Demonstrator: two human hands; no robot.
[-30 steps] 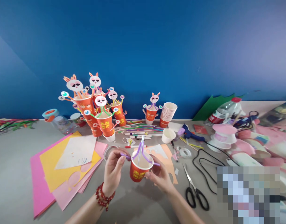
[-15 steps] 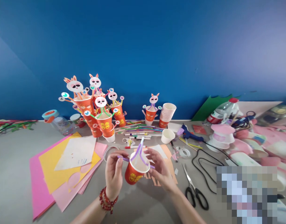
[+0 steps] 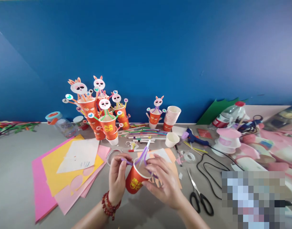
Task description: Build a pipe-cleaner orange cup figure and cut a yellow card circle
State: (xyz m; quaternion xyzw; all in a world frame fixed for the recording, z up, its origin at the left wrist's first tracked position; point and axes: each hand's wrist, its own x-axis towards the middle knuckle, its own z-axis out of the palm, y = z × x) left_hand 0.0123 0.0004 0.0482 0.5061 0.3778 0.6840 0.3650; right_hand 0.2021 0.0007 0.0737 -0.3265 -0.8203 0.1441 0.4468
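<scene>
A red paper cup (image 3: 133, 182) tilts above a gray counter (image 3: 12, 171), a purple stem (image 3: 126, 162) at its rim pinched in the fingers of the left hand (image 3: 117, 176). The right hand (image 3: 165, 183) grasps the cup's opposite side. Black-handled scissors (image 3: 201, 199) lie to the right; rabbit-faced cups (image 3: 107, 124) stand behind, near a blue wall (image 3: 146, 47).
</scene>
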